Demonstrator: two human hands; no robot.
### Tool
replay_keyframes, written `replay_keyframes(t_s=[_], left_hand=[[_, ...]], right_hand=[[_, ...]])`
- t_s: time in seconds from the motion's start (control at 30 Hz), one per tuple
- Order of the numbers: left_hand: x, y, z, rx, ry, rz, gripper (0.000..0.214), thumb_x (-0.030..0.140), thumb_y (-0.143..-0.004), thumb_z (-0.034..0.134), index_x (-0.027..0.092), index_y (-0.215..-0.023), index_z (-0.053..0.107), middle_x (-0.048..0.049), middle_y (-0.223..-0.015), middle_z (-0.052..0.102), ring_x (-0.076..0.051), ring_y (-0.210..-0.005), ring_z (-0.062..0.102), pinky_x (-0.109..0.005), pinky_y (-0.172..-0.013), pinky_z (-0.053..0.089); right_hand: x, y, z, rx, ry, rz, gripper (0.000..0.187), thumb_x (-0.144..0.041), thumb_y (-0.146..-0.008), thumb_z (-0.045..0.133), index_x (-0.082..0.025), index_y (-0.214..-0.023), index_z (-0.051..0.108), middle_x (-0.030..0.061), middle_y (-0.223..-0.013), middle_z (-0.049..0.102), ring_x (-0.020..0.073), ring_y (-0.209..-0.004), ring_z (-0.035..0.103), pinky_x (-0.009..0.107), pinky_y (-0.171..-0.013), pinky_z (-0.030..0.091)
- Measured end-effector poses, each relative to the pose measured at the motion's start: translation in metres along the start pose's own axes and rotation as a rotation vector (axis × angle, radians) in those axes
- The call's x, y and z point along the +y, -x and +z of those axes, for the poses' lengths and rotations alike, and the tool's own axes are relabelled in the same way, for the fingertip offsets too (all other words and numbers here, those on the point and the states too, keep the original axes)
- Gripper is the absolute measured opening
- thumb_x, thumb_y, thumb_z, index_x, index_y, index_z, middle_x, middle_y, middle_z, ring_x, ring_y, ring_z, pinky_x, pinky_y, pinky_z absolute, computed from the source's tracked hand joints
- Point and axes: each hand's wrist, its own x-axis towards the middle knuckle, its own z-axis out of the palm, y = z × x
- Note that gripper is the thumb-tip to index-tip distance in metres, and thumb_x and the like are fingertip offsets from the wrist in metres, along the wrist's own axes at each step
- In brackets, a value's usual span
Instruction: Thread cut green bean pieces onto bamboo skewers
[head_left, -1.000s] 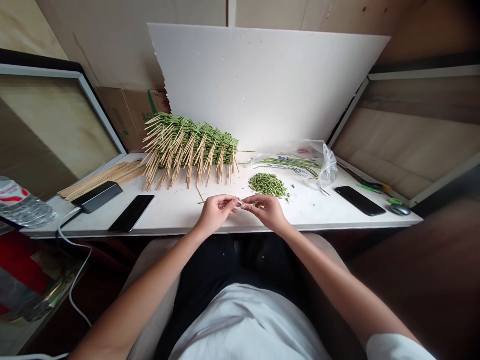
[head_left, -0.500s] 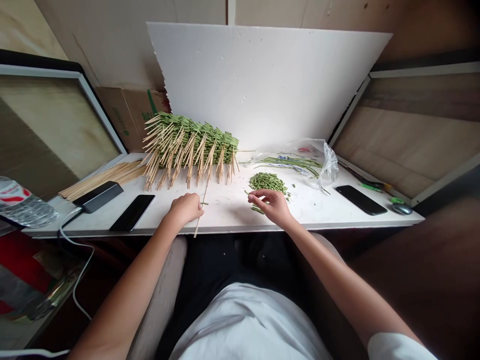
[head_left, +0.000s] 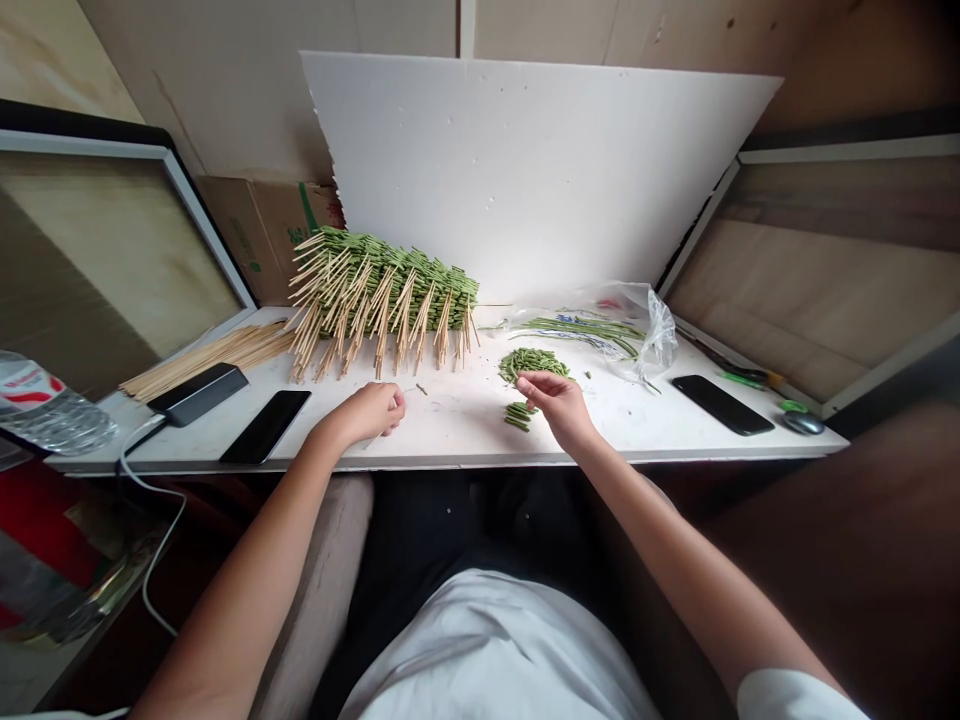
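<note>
My left hand (head_left: 369,411) rests curled on the white tabletop (head_left: 457,420), closed round a thin bamboo skewer of which little shows. My right hand (head_left: 559,402) reaches to the near edge of a pile of short green bean pieces (head_left: 534,361), its fingers bent and pinched together on pieces there. A small bunch of bean pieces (head_left: 517,415) lies just left of that hand's palm. Behind the left hand rises a big stack of finished bean skewers (head_left: 382,290), stick ends toward me.
Loose bare skewers (head_left: 217,352) lie at the left beside a dark power bank (head_left: 199,392) and a black phone (head_left: 266,426). A plastic bag of long beans (head_left: 600,326), a second phone (head_left: 723,404) and a mouse (head_left: 802,422) sit at the right. A white foam board (head_left: 525,170) leans behind.
The hands, joined at the centre a second ago, have parted. The left went left with the skewer and lowered to the table; the right moved up to the bean pile.
</note>
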Motion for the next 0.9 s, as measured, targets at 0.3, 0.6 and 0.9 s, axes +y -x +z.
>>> replay_keyframes(t_s=[0.3, 0.6, 0.9], left_hand=[[0.020, -0.001, 0.015, -0.164, 0.488, 0.187, 0.027, 0.047, -0.102, 0.050, 0.021, -0.108, 0.050, 0.0028, -0.074, 0.060, -0.014, -0.060, 0.063, -0.027, -0.062, 0.049], [0.045, 0.008, 0.023, 0.138, 0.219, 0.287, 0.037, 0.050, -0.102, 0.053, 0.020, -0.107, 0.073, -0.0054, -0.089, 0.073, -0.020, -0.079, 0.066, -0.028, -0.071, 0.051], [0.051, 0.010, 0.026, 0.181, 0.283, 0.321, 0.034, 0.047, -0.096, 0.064, 0.018, -0.102, 0.079, -0.0092, -0.098, 0.080, -0.023, -0.086, 0.073, -0.031, -0.079, 0.057]], right_hand=[[0.007, -0.011, -0.016, -0.042, -0.140, 0.126, 0.043, -0.060, -0.072, 0.086, -0.026, -0.096, 0.075, 0.0029, -0.092, 0.074, 0.0197, -0.084, 0.067, 0.029, -0.061, 0.052], [0.004, -0.017, -0.025, -0.047, -0.237, 0.095, 0.036, -0.057, -0.081, 0.081, -0.029, -0.103, 0.074, 0.0046, -0.121, 0.076, 0.0274, -0.115, 0.072, 0.033, -0.070, 0.064], [0.003, -0.016, -0.024, -0.062, -0.327, 0.085, 0.038, -0.058, -0.080, 0.083, -0.027, -0.099, 0.073, 0.0045, -0.113, 0.078, 0.0235, -0.113, 0.073, 0.027, -0.069, 0.063]])
